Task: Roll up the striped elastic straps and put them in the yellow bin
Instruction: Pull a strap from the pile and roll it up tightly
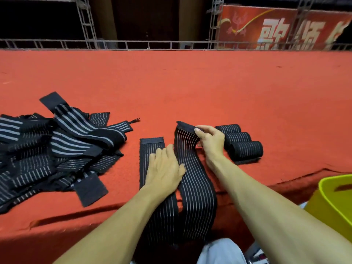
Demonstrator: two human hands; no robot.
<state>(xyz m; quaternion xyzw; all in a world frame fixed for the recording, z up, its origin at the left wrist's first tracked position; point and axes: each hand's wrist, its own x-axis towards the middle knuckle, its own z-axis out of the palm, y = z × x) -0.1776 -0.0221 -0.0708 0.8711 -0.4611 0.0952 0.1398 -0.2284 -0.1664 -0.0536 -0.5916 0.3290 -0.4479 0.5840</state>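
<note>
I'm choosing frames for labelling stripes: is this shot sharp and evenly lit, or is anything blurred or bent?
Head view: even light on the red table, no glare, dark background; stripes on the strap that the right hand pinches read clearly; the left hand looks slightly soft; the wide lens leaves the truss posts leaning; the yellow bin is cropped at the right edge.

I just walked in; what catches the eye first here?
The bright red table covering hits first, with a messy pile of black striped straps at its left. In the middle, the right hand pinches up the far end of one long strap while the left hand lies flat on the neighbouring strap. Three rolled straps sit to the right, and a yellow bin waits at the lower right.
</note>
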